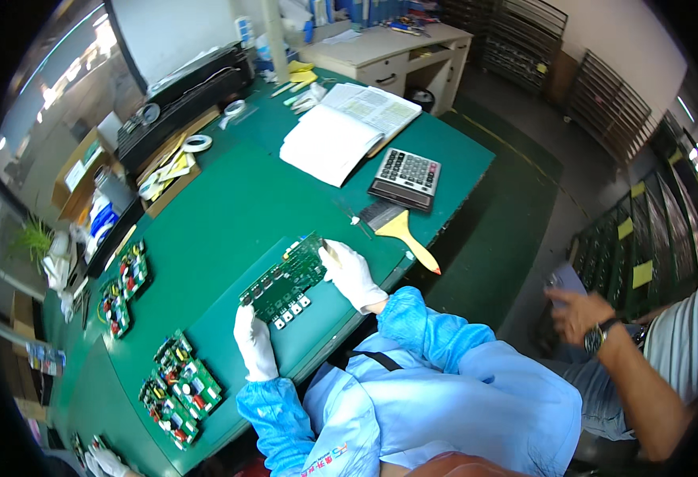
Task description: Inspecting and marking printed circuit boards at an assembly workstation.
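Circuit board (pixel 285 280), green and studded with small parts, is lying tilted on the green table (pixel 230 207), near the table's near edge. Left hand (pixel 254 343), in a white glove, is gripping the board's near-left corner with fingers curled around it. Right hand (pixel 351 274), also gloved, is pinching the board's far-right edge (the fingertips are hard to make out). Farther right, a yellow-handled brush (pixel 401 229) and a calculator (pixel 405 178) are sitting beside an open book (pixel 347 127). More populated boards (pixel 180 388) are lying to the left. Another person's hand (pixel 578 312), wearing a wristwatch, is hovering at the right.
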The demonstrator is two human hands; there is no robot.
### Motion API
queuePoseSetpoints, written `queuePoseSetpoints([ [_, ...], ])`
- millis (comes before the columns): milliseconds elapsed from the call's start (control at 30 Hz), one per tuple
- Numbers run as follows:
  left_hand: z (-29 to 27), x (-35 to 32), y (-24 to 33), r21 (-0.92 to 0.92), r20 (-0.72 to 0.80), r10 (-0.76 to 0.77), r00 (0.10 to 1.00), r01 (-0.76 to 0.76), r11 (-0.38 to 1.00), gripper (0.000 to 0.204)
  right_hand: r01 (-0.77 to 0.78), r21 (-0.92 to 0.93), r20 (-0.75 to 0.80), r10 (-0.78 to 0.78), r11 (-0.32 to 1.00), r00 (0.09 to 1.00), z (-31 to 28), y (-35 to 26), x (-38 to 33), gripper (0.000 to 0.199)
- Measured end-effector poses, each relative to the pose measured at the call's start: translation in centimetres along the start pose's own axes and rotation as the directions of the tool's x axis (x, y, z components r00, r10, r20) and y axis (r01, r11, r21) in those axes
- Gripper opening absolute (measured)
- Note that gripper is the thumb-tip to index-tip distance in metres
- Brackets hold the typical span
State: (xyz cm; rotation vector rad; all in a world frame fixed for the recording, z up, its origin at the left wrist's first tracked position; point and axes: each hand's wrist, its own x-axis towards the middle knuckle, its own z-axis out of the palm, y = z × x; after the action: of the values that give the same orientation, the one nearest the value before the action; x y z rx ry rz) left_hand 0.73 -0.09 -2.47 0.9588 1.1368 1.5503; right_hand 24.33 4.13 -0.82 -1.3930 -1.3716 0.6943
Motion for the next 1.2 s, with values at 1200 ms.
queuePoseSetpoints([
  [1200,-0.7,0.7,2.4,-0.695,0.06,-0.289,0.955,0.248,0.675,0.027,-0.22,0.176,0.311,0.158,0.96,0.937,0.9,-1.8,3.3,0.022],
])
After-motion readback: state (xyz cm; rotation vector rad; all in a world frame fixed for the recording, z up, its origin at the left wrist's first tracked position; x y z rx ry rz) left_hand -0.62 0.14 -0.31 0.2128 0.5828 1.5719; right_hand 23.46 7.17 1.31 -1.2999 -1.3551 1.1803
